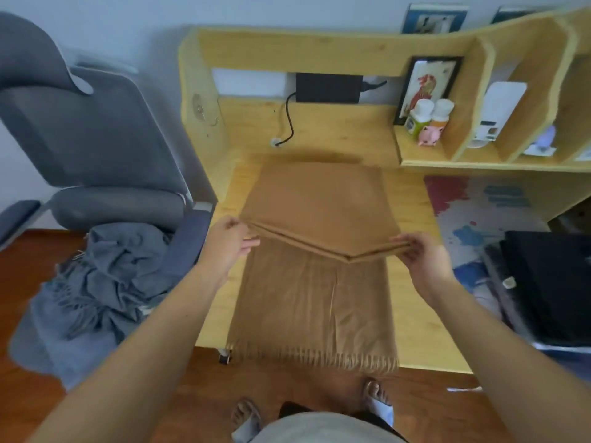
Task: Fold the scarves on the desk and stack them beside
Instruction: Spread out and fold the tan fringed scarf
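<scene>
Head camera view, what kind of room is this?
Probably a home study or bedroom: a wooden desk with cubby shelves, a framed picture, and a grey reclining chair beside it.

Brown scarf [315, 260] lies on the wooden surface [412, 308], fringed end hanging over the near edge. Left hand [228, 243] and right hand [422, 254] each pinch one end of a doubled fold held above the scarf's middle — it sags btwn them. Grey scarf [92, 292] is crumpled on the chair [96, 148] at left.
</scene>
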Available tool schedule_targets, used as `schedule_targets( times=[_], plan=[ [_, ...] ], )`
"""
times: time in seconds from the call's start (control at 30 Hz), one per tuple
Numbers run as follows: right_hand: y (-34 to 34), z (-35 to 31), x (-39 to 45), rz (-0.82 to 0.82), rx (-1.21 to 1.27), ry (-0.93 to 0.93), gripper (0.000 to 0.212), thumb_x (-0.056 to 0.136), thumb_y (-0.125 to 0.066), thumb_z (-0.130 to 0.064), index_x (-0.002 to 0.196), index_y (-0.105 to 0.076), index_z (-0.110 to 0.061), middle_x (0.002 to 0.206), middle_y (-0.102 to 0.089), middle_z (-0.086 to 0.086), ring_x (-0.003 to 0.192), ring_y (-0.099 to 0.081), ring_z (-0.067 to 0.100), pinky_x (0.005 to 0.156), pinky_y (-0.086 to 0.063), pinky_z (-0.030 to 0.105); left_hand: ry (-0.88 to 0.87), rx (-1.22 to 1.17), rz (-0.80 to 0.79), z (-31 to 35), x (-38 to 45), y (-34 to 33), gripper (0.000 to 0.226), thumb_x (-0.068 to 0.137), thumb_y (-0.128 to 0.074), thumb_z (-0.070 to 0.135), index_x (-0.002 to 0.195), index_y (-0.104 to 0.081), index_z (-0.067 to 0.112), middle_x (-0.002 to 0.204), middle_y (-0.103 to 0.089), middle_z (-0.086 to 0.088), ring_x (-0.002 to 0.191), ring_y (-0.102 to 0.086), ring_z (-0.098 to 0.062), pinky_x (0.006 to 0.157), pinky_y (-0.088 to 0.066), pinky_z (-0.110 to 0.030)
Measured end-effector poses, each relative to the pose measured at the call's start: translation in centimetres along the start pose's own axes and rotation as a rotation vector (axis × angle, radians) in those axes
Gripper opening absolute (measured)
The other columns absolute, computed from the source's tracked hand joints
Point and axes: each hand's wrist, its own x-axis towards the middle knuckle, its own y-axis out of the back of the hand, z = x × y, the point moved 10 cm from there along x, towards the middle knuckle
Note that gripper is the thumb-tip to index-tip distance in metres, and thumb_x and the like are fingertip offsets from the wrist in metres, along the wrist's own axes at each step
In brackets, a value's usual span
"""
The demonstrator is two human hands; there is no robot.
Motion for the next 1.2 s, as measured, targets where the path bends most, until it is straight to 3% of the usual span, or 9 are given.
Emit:
schedule_targets(
  times=[0.2, 0.3, 0.57, 0.67, 0.77, 0.9, 1.0, 1.1, 1.2],
  plan=[
    [4.1, 12.1, 0.6, 0.054, -0.177, -0.303, 0.016, 0.097, -0.060, -0.010, 0.107, -0.064, 0.001, 0.110, -0.067, 0.015, 0.107, -0.062, 0.030, 0.093, -0.047, 0.044, 0.472, -0.176, -0.074, -15.5, -1.2, -3.1, 0.045, 0.107, -0.050, 0.020, 0.150, -0.043, 0.013, 0.134, -0.056, -0.004, 0.116, -0.063, -0.027, 0.103, -0.053, -0.047],
    [6.0, 13.4, 1.4, 0.179, -0.294, -0.291, 0.037, 0.093, -0.068, -0.013, 0.126, -0.051, -0.008, 0.117, -0.060, 0.014, 0.109, -0.061, 0.032, 0.096, -0.052, 0.051, 0.487, -0.238, 0.035, -17.7, -0.5, -2.3, 0.041, 0.107, -0.052, 0.017, 0.147, -0.046, 0.010, 0.130, -0.053, -0.006, 0.113, -0.058, -0.028, 0.106, -0.050, -0.048],
    [2.1, 13.2, 2.8, 0.172, -0.110, -0.708, 0.016, 0.101, -0.055, -0.008, 0.085, -0.056, -0.006, 0.066, -0.063, 0.010, 0.052, -0.064, 0.020, 0.041, -0.053, 0.026, 0.560, -0.378, 0.087, -13.3, 1.9, -4.5, 0.019, 0.103, -0.047, -0.007, 0.120, -0.051, -0.001, 0.109, -0.058, -0.019, 0.105, -0.062, -0.032, 0.099, -0.053, -0.049],
    [-3.3, 4.9, 7.9, 0.126, 0.162, -0.591, 0.023, 0.103, -0.043, -0.009, 0.082, -0.053, -0.009, 0.075, -0.056, 0.006, 0.064, -0.054, 0.017, 0.062, -0.052, 0.029, 0.440, -0.538, 0.083, -4.5, 6.9, -5.6, 0.020, 0.107, -0.034, -0.002, 0.117, -0.051, 0.000, 0.107, -0.056, -0.018, 0.099, -0.062, -0.030, 0.104, -0.050, -0.054],
    [-8.5, -5.9, 11.3, 0.018, 0.325, -0.278, 0.018, 0.106, -0.043, -0.011, 0.110, -0.060, -0.005, 0.104, -0.067, 0.013, 0.091, -0.065, 0.025, 0.096, -0.054, 0.041, 0.184, -0.634, 0.086, 5.7, 11.0, -5.1, 0.030, 0.104, -0.034, 0.000, 0.127, -0.053, 0.007, 0.103, -0.058, -0.011, 0.094, -0.067, -0.028, 0.096, -0.054, -0.050],
    [-9.4, -10.4, 10.8, -0.053, 0.314, -0.003, 0.016, 0.107, -0.047, -0.018, 0.114, -0.058, -0.009, 0.115, -0.070, 0.014, 0.102, -0.070, 0.030, 0.083, -0.060, 0.053, -0.122, -0.670, 0.139, 11.7, 10.9, -3.3, 0.025, 0.098, -0.038, -0.001, 0.099, -0.058, 0.014, 0.088, -0.055, -0.007, 0.057, -0.057, -0.017, 0.082, -0.058, -0.041],
    [-6.5, -3.9, 11.6, -0.016, 0.231, -0.110, 0.027, 0.106, -0.051, -0.019, 0.131, -0.054, -0.009, 0.125, -0.068, 0.013, 0.108, -0.069, 0.030, 0.069, -0.062, 0.046, -0.039, -0.482, 0.117, 5.5, 11.3, -3.6, 0.021, 0.101, -0.045, 0.001, 0.095, -0.057, 0.018, 0.112, -0.063, -0.012, 0.076, -0.066, -0.020, 0.076, -0.060, -0.038],
    [-1.9, 4.1, 11.4, 0.109, 0.018, -0.299, 0.031, 0.105, -0.050, -0.013, 0.135, -0.050, -0.006, 0.127, -0.062, 0.014, 0.108, -0.065, 0.030, 0.054, -0.062, 0.036, 0.198, -0.126, 0.005, -4.6, 10.4, -4.5, 0.037, 0.105, -0.050, 0.011, 0.140, -0.051, 0.022, 0.148, -0.051, -0.007, 0.107, -0.066, -0.026, 0.084, -0.058, -0.040],
    [1.6, 9.5, 9.4, 0.153, -0.335, -0.383, 0.035, 0.100, -0.053, -0.004, 0.134, -0.048, 0.005, 0.107, -0.058, 0.016, 0.094, -0.064, 0.029, 0.059, -0.060, 0.035, 0.237, 0.121, 0.086, -11.8, 6.8, -2.1, 0.056, 0.105, -0.055, 0.021, 0.157, -0.033, 0.027, 0.142, -0.054, -0.004, 0.113, -0.063, -0.030, 0.091, -0.054, -0.042]
  ],
)
